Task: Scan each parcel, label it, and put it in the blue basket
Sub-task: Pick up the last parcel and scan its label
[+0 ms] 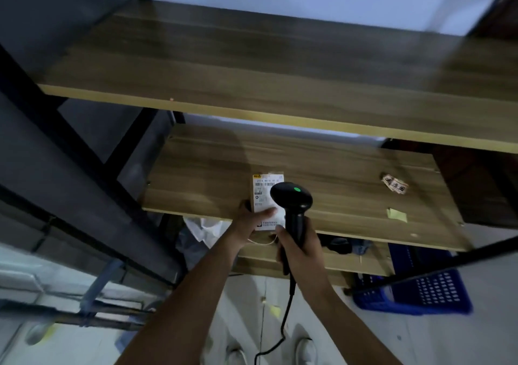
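A small flat parcel [267, 196] with a white printed label, barcode lines near its top, lies at the front edge of a wood-grain shelf [350, 185], the middle board of a dark metal rack. The left hand [252, 221] grasps the parcel's near left corner, thumb laid across the label and fingers tucked under it, so the parcel's lower part is hidden. The right hand [298, 248] is clenched around the handle of a glossy black scanner [293, 199], whose rounded head, with a green light on top, hovers over the label's right side and covers part of it. A black cable [286, 319] hangs from the handle toward the pale floor. The small print on the label is too blurred to read. Further right on the shelf lie a crumpled strip of tan stickers [395, 185] and a yellow paper scrap [396, 214]. The blue basket [429, 294], plastic with a perforated wall, sits on the floor at lower right, partly crossed by a rack bar. Things under the shelf are dim and hard to make out.
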### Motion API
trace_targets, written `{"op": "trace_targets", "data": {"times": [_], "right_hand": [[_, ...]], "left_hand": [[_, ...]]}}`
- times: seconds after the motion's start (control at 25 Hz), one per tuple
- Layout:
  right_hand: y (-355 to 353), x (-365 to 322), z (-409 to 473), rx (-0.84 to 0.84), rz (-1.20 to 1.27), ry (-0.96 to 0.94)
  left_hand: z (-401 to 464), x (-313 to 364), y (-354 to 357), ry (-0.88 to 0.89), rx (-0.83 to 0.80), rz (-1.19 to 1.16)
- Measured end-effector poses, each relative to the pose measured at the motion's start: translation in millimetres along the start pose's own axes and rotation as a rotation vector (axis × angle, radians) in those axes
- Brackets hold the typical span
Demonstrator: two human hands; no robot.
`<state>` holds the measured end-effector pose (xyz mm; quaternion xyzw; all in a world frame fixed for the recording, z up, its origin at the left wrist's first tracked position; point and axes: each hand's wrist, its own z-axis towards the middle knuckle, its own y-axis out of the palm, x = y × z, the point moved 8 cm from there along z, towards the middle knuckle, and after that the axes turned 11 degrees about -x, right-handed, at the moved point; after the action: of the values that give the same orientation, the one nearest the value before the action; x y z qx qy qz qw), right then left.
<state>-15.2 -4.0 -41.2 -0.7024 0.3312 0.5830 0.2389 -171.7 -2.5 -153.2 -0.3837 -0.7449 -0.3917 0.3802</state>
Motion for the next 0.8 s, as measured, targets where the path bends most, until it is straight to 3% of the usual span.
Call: {"op": "trace_targets", "data": {"times": [0.44, 0.8], "right_hand": [[-10, 1, -3, 0.009, -0.030, 0.020], [-5, 1, 1, -0.011, -0.023, 0.017]], "left_hand": [[5, 8, 23, 0.062, -0.017, 0.086], [12, 5, 11, 0.006, 0.037, 0.132]]}}
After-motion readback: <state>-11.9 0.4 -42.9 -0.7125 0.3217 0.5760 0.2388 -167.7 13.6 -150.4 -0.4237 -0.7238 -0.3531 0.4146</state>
